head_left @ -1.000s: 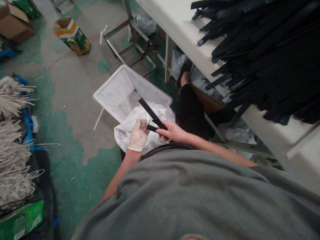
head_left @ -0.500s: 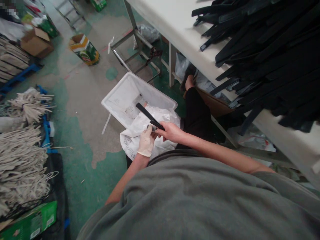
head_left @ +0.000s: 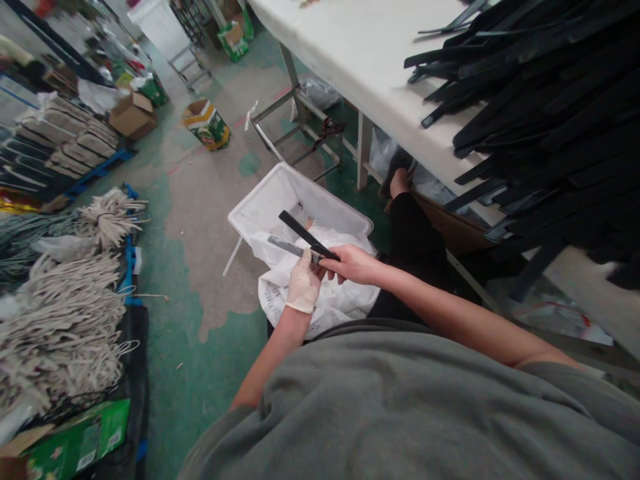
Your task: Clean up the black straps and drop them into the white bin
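My right hand (head_left: 355, 264), bare, is closed on a flat black strap (head_left: 304, 231) whose free end points up and left. In a pale glove, my left hand (head_left: 304, 283) is closed beside it on a flat grey strip (head_left: 285, 245) that reaches left below the strap. Whether the two pieces are joined is hidden by my fingers. Both hands are over a white plastic sheet (head_left: 345, 300) with dark print, spread on my lap. Its far side hangs into a white plastic bin (head_left: 253, 200) holding small scraps.
To the right, a white table (head_left: 345, 43) carries a large heap of black straps (head_left: 550, 120). Bundles of beige cords (head_left: 65, 320) lie at the left. A metal frame (head_left: 293, 127) and an open carton (head_left: 206, 125) stand on the floor ahead.
The view has shifted, so the surroundings appear further right and lower. The grey strip now shows beyond my left hand. The black strap stays in my right hand.
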The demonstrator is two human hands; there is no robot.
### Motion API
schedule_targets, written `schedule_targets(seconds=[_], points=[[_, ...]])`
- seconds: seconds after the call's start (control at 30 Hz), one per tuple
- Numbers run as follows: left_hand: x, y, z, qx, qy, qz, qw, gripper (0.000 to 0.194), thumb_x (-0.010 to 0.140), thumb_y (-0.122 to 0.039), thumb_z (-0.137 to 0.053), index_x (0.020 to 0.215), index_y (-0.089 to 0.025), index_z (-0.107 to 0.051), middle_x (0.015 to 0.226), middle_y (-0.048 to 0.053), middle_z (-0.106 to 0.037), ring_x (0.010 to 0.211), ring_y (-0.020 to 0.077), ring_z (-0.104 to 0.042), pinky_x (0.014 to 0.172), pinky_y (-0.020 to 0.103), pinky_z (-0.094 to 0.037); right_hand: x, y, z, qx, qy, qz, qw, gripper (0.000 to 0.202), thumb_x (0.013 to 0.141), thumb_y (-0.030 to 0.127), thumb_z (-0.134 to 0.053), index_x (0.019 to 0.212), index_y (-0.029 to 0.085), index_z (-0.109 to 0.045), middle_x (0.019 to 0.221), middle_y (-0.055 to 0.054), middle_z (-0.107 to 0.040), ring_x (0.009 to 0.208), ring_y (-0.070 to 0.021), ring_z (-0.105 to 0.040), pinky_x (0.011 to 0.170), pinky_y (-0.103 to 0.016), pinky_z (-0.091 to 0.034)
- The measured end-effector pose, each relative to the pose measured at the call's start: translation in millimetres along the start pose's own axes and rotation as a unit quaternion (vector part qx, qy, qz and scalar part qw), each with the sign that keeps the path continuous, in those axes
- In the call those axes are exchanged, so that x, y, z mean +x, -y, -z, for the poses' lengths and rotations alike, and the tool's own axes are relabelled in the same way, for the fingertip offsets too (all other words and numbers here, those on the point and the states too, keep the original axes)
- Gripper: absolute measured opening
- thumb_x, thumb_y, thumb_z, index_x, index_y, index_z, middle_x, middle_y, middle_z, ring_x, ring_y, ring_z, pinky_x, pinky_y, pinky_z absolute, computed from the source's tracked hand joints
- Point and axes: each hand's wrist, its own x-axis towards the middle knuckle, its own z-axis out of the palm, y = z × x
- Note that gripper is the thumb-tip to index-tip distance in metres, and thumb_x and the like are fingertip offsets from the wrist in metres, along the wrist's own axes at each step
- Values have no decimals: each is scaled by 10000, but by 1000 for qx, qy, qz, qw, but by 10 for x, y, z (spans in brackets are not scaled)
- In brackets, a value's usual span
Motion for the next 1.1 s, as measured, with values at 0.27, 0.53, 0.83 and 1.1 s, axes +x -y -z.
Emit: schedule_targets(seconds=[0.27,0.53,0.83,1.1], points=[[18,-161,111,8,26,-10,1000,166,894,-310,-660,839,-154,-669,845,41,-707,748,133,-662,754,254,-509,-79,153,75,-109,-38,-14,993,249,913,308,-571,708,175,-618,567,23,-661,427,-83,-585,454,-182,-397],[58,-273,182,-52,7,-45,998,114,908,-257,-637,866,-158,-673,852,37,-712,806,136,-681,776,252,-523,7,23,49,-73,18,-4,997,245,924,351,-552,788,172,-649,658,1,-711,487,-104,-638,492,-192,-454],[39,-239,184,18,84,-120,989,229,785,-356,-769,784,-138,-697,783,59,-716,770,183,-687,759,294,-553,365,182,-231,-46,-6,20,999,223,936,302,-517,780,172,-611,648,1,-683,498,-101,-621,480,-186,-454],[-426,-937,814,45,-54,-333,940,257,785,-391,-767,896,-160,-743,981,69,-745,956,189,-689,956,309,-502,228,344,-458,7,118,41,992,239,922,350,-530,809,157,-614,614,16,-649,451,-76,-562,476,-175,-428]])
